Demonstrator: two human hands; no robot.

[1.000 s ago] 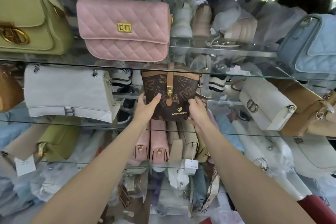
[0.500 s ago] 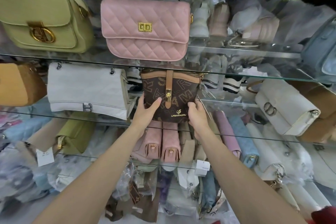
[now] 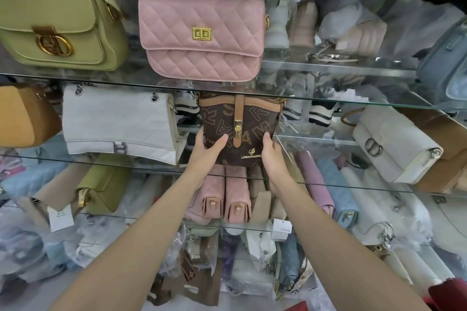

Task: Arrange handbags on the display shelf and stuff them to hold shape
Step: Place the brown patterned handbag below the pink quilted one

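Left hand grasps the lower left side of the brown monogram bag, thumb across its front. Right hand grasps the lower right side, thumb on the front edge. Bag upright on the middle glass shelf, tan strap and gold clasp facing out, top just under the upper glass shelf. White quilted bag just beside it to the left. Pink quilted bag on the upper shelf above; green bag left of that.
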